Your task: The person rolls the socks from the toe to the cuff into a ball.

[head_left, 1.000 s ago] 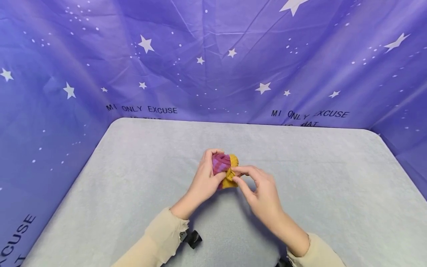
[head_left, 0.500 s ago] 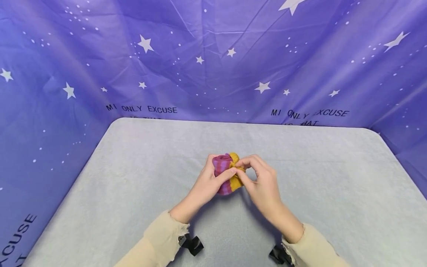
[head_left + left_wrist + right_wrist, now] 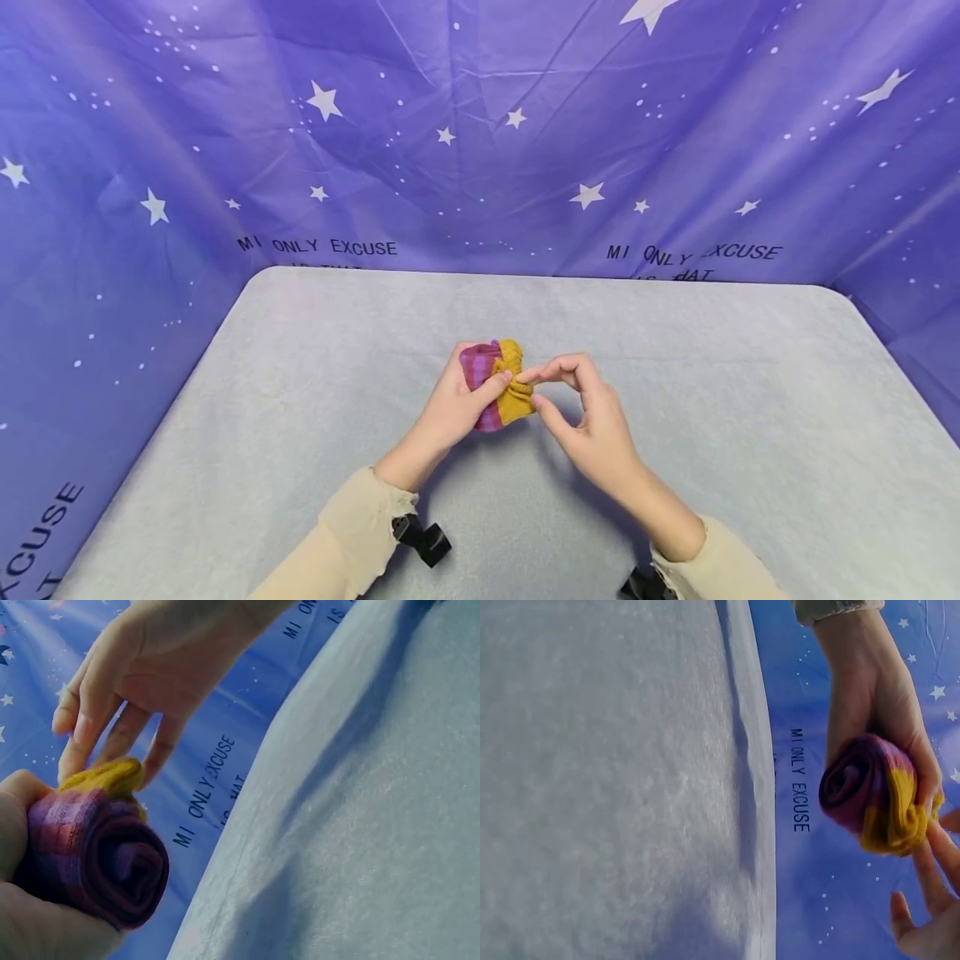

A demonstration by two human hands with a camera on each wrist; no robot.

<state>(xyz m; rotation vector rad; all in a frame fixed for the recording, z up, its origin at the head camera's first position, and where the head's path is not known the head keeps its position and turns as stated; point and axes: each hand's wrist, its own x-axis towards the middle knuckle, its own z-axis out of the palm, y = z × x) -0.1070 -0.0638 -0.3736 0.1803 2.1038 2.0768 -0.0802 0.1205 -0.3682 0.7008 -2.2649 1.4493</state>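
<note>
A rolled-up sock [image 3: 483, 367], striped purple and maroon with a mustard-yellow cuff [image 3: 516, 400], is held above the table in the head view. My left hand [image 3: 453, 408] grips the roll from the left, its thumb lying over the yellow cuff. On the other side is my right hand [image 3: 600, 433], its index fingertip and thumb tip parted right at the cuff's edge. Both wrist views show the spiral end of the sock [image 3: 127, 862]. In the right wrist view, extended fingers of the right hand [image 3: 934, 900] reach to the yellow knit.
A pale grey cloth-covered table [image 3: 300, 350] lies beneath both hands. Purple-blue star-printed curtains [image 3: 480, 150] hang behind it and at both sides. Black wrist mounts [image 3: 423, 540] stick out below the cream sleeves [image 3: 352, 533].
The sock and left hand first went slightly right, then back left. The right thumb and index finger, which pinched the cuff half a second ago, have come apart. More of the yellow cuff shows.
</note>
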